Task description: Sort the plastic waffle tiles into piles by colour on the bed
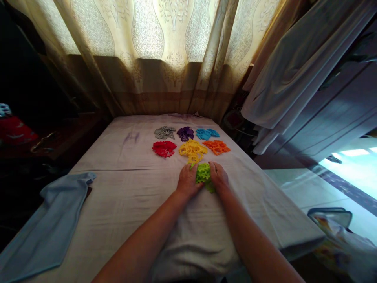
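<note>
Quick tally for you: seven piles of notched, lattice-like plastic pieces, one per colour. You've got one gray pile (165, 133), one dark purple pile (185, 134), one bright blue pile (207, 133), one red pile (164, 149), one yellow pile (193, 150), one orange pile (216, 147) and one lime-green pile (203, 173). That's three in your far row, three in the next, one between your hands. Pieces per pile: can't count, they overlap. Hands: two, your bare left hand (187, 180) and your bare right hand (218, 177). Tables: one, a flat table under pale fabric (123, 204). Loose light-blue cloths on it: one (55, 220).
</note>
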Motion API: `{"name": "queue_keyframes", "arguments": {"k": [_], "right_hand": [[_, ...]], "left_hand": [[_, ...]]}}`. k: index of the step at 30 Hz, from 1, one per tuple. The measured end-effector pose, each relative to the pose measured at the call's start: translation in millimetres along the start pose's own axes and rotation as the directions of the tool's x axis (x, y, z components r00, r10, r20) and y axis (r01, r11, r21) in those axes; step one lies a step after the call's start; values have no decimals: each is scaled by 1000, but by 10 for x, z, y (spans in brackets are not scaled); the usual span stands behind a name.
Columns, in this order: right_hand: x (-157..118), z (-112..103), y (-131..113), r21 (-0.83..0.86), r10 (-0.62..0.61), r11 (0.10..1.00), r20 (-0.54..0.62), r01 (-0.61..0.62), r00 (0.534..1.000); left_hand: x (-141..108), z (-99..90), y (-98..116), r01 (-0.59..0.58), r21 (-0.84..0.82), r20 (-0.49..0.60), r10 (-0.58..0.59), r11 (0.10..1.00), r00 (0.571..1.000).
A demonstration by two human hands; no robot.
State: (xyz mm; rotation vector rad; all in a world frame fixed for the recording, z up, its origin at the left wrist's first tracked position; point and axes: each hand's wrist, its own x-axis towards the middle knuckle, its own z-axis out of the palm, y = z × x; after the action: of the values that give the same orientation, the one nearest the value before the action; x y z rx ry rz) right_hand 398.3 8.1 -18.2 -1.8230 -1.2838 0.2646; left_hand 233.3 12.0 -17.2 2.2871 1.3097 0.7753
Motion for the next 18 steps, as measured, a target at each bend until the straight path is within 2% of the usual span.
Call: {"name": "queue_keyframes", "arguments": {"k": [7,10,12,14,16,18], "right_hand": [[148,-203,229,122,178,979,-128,-163,976],[168,-264,268,194,222,962,-162,-190,961],[139,-299,256,219,206,963,-210,-160,956],[56,-333,195,166,113,984,-285,-67,952],[-79,-352,77,0,-86,996,-311,91,947],[-233,-339,-81,-211,-324,935,-190,284,927]], "left_hand": [[173,204,376,29,-114,35,-25,993,999],[237,191,386,-6,-208,85,24,978,996],[250,118,288,-35,-291,106,69,956,992],[223,-2,107,-40,-353,86,75,935,994],[153,-151,-124,-20,-385,44,40,923,998],[46,-303,-362,-1,-415,4,3,910,1000]]}}
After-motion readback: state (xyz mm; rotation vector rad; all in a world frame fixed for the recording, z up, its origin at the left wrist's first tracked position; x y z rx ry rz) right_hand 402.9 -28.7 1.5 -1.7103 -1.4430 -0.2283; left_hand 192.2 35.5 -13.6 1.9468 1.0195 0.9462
